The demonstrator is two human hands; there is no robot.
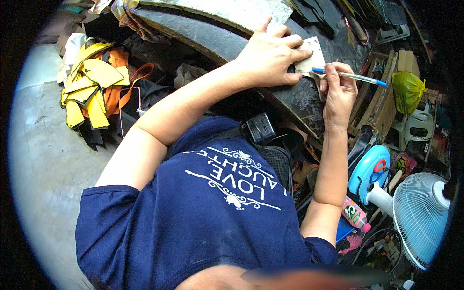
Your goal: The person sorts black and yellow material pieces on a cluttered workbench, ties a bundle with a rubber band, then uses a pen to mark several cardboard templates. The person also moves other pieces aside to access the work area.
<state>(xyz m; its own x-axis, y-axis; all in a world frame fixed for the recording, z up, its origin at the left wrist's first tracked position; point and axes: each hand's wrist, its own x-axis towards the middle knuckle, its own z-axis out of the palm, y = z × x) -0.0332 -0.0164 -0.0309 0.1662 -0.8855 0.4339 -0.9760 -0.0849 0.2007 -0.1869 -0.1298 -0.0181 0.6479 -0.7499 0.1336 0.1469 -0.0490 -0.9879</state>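
Note:
A small off-white flat piece with dark specks lies on the dark worktable. My left hand rests on the table with its fingers apart, index fingertip on the piece and thumb by its near edge. In my right hand is a clear-barrelled ballpoint pen with blue ends, pinched between thumb and fingers. One blue end of the pen is close to the lower right edge of the piece; whether it touches, I cannot make out. Something pale shows under the right hand, partly hidden.
Yellow cut pieces are heaped with an orange strap at the left. A large pale sheet lies at the table's far side. At the right are a wooden crate, a yellow-green tied bag, a fan and a pink bottle.

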